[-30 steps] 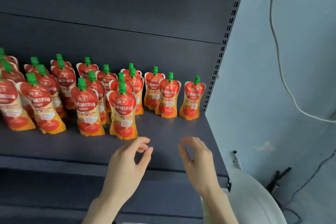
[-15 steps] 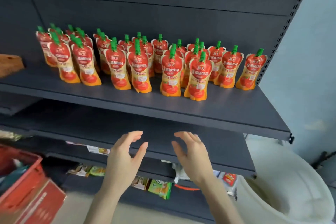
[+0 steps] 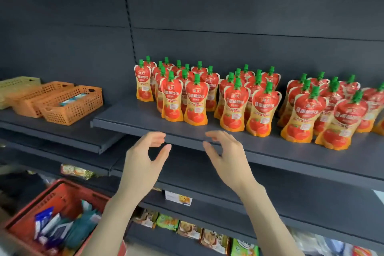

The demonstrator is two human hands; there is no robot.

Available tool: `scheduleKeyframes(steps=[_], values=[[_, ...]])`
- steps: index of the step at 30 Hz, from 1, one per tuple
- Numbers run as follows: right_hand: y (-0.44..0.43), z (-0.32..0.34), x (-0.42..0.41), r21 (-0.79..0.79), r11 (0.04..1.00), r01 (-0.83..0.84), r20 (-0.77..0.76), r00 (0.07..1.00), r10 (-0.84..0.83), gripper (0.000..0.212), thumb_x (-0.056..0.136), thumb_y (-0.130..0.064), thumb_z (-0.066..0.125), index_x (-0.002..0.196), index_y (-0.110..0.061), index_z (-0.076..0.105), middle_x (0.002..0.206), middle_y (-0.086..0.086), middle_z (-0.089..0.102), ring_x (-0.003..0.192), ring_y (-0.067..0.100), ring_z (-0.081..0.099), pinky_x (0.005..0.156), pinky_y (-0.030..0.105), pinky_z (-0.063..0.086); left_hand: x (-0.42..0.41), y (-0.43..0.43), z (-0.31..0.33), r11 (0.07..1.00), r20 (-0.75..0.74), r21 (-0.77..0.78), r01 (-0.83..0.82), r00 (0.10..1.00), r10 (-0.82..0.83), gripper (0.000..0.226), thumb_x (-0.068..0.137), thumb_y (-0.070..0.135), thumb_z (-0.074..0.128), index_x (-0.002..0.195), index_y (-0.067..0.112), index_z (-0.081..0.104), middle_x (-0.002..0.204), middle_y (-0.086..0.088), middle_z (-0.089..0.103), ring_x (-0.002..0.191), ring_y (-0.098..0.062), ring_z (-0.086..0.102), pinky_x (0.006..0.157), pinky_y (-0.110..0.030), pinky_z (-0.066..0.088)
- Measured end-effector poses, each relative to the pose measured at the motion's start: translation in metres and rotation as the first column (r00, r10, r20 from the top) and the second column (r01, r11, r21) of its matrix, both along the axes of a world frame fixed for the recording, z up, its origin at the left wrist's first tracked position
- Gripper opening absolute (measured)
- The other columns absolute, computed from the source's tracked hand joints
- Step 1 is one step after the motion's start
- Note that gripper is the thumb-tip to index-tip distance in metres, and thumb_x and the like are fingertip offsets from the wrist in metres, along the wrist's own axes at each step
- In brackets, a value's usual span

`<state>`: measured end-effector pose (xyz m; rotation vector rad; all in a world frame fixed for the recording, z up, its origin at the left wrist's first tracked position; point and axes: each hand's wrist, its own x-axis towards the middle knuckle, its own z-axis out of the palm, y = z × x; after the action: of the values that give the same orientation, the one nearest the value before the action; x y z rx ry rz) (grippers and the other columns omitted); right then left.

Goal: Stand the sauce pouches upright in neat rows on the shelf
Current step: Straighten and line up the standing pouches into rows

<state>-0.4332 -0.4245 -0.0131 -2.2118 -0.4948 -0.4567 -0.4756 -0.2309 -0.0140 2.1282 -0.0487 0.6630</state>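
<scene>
Several red and orange sauce pouches (image 3: pixel 196 102) with green caps stand upright in rows on the dark grey shelf (image 3: pixel 128 122), from its middle out past the right edge of view. My left hand (image 3: pixel 145 160) and my right hand (image 3: pixel 226 158) hover side by side in front of the shelf's front edge, just below it. Both hands have their fingers spread and curled, palms facing each other, and hold nothing. Neither hand touches a pouch.
Orange perforated baskets (image 3: pixel 72 103) and a yellow one (image 3: pixel 18 82) sit on the neighbouring shelf to the left. A red shopping basket (image 3: pixel 62 193) with packets stands at lower left. Lower shelves hold snack packets (image 3: pixel 187 228).
My view has swung left and pulled back, so the pouches now sit to the right and the baskets appear. Both hands stay empty, now in front of the shelf edge.
</scene>
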Motion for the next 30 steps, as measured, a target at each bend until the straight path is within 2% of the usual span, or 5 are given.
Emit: scheduleKeyframes(steps=[8,14,17,23,30], values=[[0.083,0.059,0.117,-0.035,0.999,-0.017,0.178,0.984,0.023,0.026,0.093,-0.022,0.055,0.117,-0.012,0.061,0.113,-0.001,0.064,0.103,0.014,0.058,0.085,0.024,0.047,0.121,0.085,0.042,0.999,0.095,0.032,0.027,0.995,-0.03,0.018,0.084,0.023,0.065,0.102,0.024,0.062,0.096,0.015,0.065,0.091,0.008,0.058,0.075,0.002,0.038],[0.129,0.108,0.22,-0.046,0.999,-0.002,0.201,0.979,0.012,0.025,0.093,-0.024,0.054,0.114,-0.013,0.062,0.113,-0.001,0.065,0.107,0.011,0.057,0.088,0.02,0.043,0.235,0.136,0.084,0.999,0.14,0.047,0.015,0.99,-0.022,0.016,0.086,0.022,0.064,0.102,0.019,0.064,0.096,0.012,0.065,0.088,0.005,0.058,0.07,0.004,0.037],[0.147,0.121,0.263,-0.072,0.997,-0.021,0.137,0.99,0.031,0.024,0.093,-0.024,0.055,0.114,-0.013,0.062,0.111,-0.002,0.066,0.103,0.008,0.058,0.085,0.013,0.039,0.287,0.159,0.092,0.999,0.106,0.047,0.024,0.994,-0.029,0.014,0.087,0.021,0.063,0.101,0.019,0.063,0.1,0.007,0.065,0.09,0.0,0.058,0.066,-0.001,0.04],[0.173,0.131,0.345,-0.168,0.986,-0.021,-0.006,1.0,0.02,0.025,0.092,-0.023,0.056,0.113,-0.01,0.062,0.11,0.003,0.067,0.101,0.013,0.059,0.089,0.02,0.043,0.384,0.2,0.1,0.995,0.052,0.082,0.064,0.996,-0.069,0.016,0.088,0.021,0.062,0.104,0.02,0.061,0.108,0.005,0.059,0.1,-0.007,0.054,0.084,-0.021,0.039],[0.196,0.133,0.421,-0.38,0.925,-0.024,-0.205,0.977,-0.059,0.037,0.091,-0.03,0.059,0.123,-0.012,0.055,0.123,0.007,0.061,0.109,0.019,0.058,0.094,0.026,0.045,0.48,0.236,0.103,0.964,-0.171,0.092,0.249,0.958,-0.231,0.043,0.087,0.036,0.061,0.127,0.021,0.051,0.134,0.003,0.049,0.127,-0.012,0.042,0.104,-0.033,0.036]])
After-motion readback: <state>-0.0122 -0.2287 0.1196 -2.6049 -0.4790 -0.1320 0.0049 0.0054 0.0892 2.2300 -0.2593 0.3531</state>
